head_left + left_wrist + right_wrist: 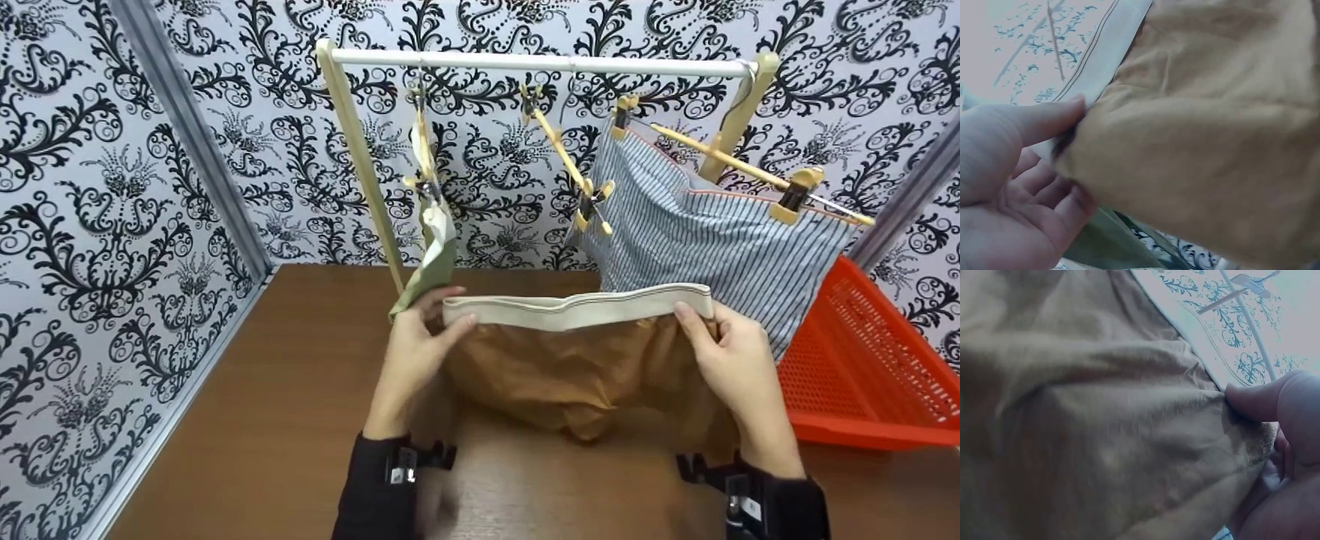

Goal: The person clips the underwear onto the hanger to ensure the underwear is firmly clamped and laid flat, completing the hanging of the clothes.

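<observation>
A brown garment [555, 367] with a wide cream waistband [574, 311] is stretched out between both hands, its lower part hanging over the table. My left hand [421, 341] pinches the waistband's left end, thumb in front and fingers behind. At the opposite end, my right hand [731, 356] pinches the band the same way. In the left wrist view the brown cloth [1196, 129] falls away from the thumb. Creases run through the fabric [1117, 405] toward the right thumb in the right wrist view.
Behind stands a rack with a white rail [540, 61]. From it hang a bare clip hanger [559, 146], a striped garment [705, 225] clipped on the right, and a green and white cloth [435, 255] on the left. A red basket [870, 360] stands at the right on the brown table [300, 420].
</observation>
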`<state>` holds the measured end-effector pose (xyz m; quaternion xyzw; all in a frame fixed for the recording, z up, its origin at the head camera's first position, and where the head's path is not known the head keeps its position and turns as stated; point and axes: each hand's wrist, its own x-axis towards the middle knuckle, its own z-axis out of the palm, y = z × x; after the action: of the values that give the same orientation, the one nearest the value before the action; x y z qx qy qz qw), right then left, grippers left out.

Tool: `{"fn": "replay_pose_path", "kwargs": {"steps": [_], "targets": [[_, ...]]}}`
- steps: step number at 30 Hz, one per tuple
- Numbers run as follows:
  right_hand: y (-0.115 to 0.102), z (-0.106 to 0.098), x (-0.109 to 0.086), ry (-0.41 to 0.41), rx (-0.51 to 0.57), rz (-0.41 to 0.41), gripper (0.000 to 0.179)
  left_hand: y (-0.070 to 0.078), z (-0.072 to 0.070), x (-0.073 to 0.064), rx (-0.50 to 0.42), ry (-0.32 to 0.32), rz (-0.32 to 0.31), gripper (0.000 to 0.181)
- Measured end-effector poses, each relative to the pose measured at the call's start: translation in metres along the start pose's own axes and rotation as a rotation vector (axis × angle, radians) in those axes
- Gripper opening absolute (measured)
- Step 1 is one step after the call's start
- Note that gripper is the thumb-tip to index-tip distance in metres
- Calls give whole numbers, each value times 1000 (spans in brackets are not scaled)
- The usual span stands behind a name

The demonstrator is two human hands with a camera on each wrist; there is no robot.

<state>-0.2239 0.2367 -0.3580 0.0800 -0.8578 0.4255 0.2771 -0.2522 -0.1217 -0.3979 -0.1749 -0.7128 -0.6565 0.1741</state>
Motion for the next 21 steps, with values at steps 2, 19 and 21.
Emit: {"fn": "replay_pose_path", "kwargs": {"steps": [2,19,21], "targets": [[-1,0,0,-3,8,15,24,7,-2,-1,-2,34,7,39],[-3,-6,-3,-185,88,103,29,39,-8,-11,62,61,-44,31],[-2,-6,-3,-208,89,106,30,39,-9,-12,72,53,-54,30]]}}
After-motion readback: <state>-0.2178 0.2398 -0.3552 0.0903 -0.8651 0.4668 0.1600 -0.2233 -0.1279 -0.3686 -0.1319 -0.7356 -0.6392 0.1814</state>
